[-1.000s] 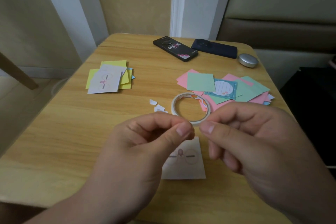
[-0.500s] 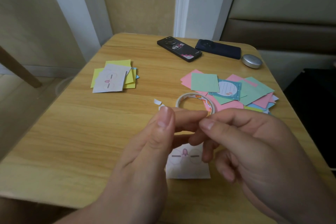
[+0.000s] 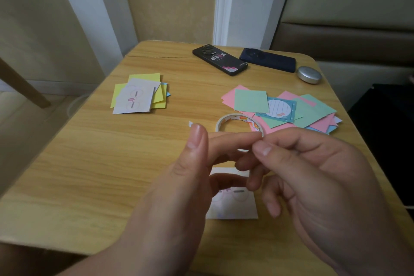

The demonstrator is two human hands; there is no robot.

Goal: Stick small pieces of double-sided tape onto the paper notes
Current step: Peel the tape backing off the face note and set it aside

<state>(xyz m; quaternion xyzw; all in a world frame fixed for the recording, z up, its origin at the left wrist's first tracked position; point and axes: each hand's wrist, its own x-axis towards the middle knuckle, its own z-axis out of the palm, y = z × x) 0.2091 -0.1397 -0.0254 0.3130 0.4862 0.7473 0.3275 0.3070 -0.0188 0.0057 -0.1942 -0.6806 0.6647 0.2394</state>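
Hovering over the middle of the desk (image 3: 89,175), both hands meet just above a white printed note (image 3: 235,208) lying flat close to the front edge; left hand (image 3: 179,186) has the thumb sticking straight up and the forefinger stretched out to the right, other fingers loosely curled underneath, gripping nothing I can see; right hand (image 3: 324,186) has thumb and forefinger pinched together right at that left fingertip, and honestly I cannot tell what's between them, it's too small. Tape roll (image 3: 224,121) sits flat just behind the fingers, near rim hidden by them, right side up against the pink sheets of the loose pile of notes (image 3: 280,107); that pile fans out nearly to the right edge. Yellow stack (image 3: 139,94) with a white note on top sits well apart on the left; a tiny white scrap (image 3: 191,123) pokes out beside the left thumb. Black phone (image 3: 220,60), dark blue phone (image 3: 267,59) and a silver round case (image 3: 309,75) line the far edge; the biggest stretch of bare wood is front left, running out to the left edge.
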